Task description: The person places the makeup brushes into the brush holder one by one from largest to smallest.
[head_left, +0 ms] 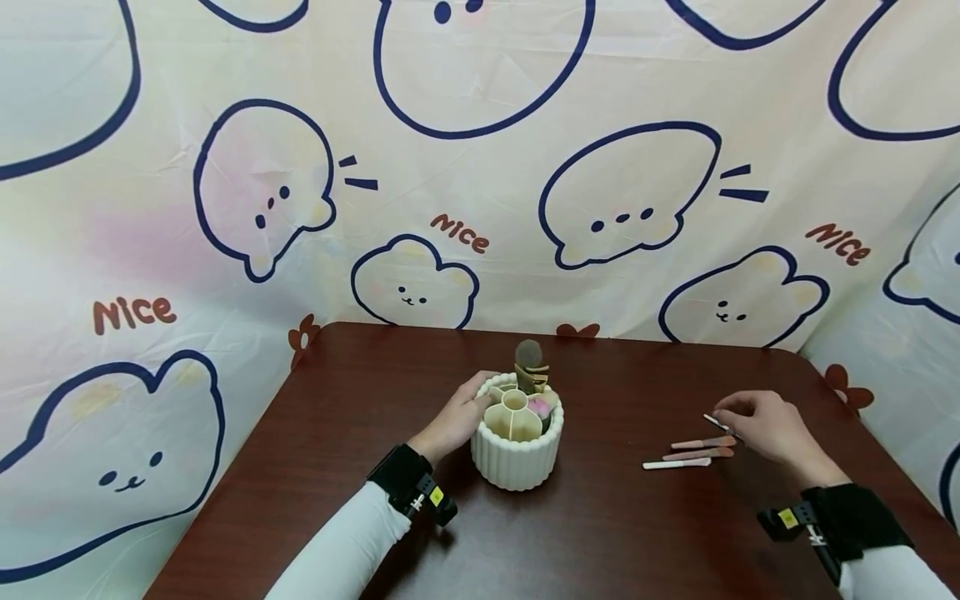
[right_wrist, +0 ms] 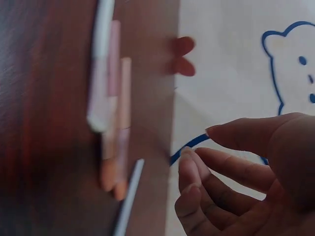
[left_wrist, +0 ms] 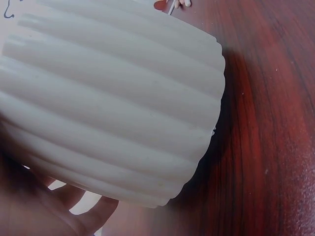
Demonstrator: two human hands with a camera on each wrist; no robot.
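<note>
A cream fluted round organizer pot [head_left: 517,458] stands on the table, its inside split into petal-shaped compartments. My left hand [head_left: 455,421] grips its left side, thumb at the rim; the left wrist view shows the pot wall [left_wrist: 118,103] close up and fingers curled beneath it. On the right, my right hand [head_left: 772,429] hovers by a thin white stick [head_left: 716,422]. The right wrist view shows thumb and fingers apart, holding nothing, with the stick [right_wrist: 129,201] on the table. Beside it lie two slim makeup brushes [head_left: 702,443] and a white-handled piece [head_left: 677,463].
Inside the pot are a dark round-topped item [head_left: 528,354] and something pink [head_left: 540,406]. The brown table [head_left: 360,400] ends at a patterned cloth backdrop [head_left: 510,183]. A similar cloth rises along the right side.
</note>
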